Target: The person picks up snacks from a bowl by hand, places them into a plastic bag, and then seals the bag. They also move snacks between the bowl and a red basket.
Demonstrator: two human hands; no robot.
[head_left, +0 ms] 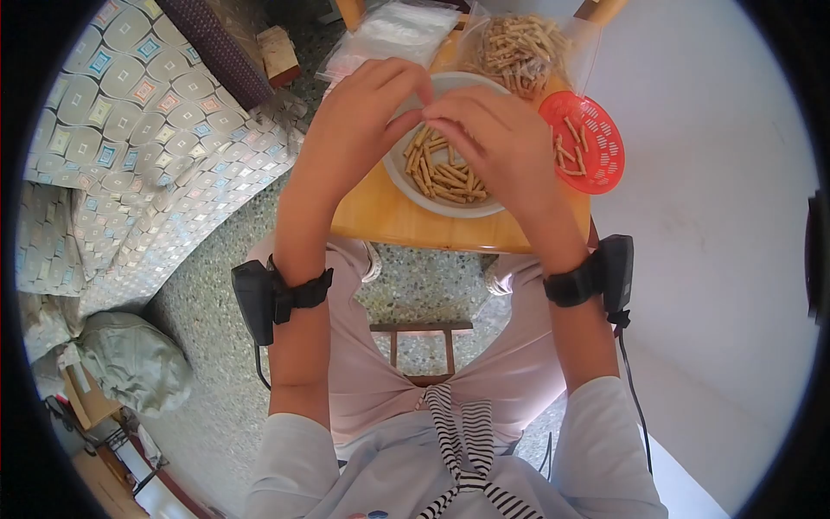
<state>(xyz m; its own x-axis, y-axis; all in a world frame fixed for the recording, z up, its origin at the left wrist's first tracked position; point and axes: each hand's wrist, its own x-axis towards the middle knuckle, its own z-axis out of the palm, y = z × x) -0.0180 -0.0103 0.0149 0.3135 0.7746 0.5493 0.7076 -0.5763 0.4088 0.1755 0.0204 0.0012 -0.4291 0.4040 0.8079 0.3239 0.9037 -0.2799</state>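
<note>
Striped collar (462, 432); left hand (363, 121), right hand (497, 138) grips pinched together over bowl (396, 177); basket (598, 151) right.

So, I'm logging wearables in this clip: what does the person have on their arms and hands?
No gloves or rings show on the left hand or the right hand. Each wrist carries a black strap with a black box-shaped unit: left unit, right unit. A thin dark cable hangs from the right one. Pale grey sleeves begin near the elbows.
</note>
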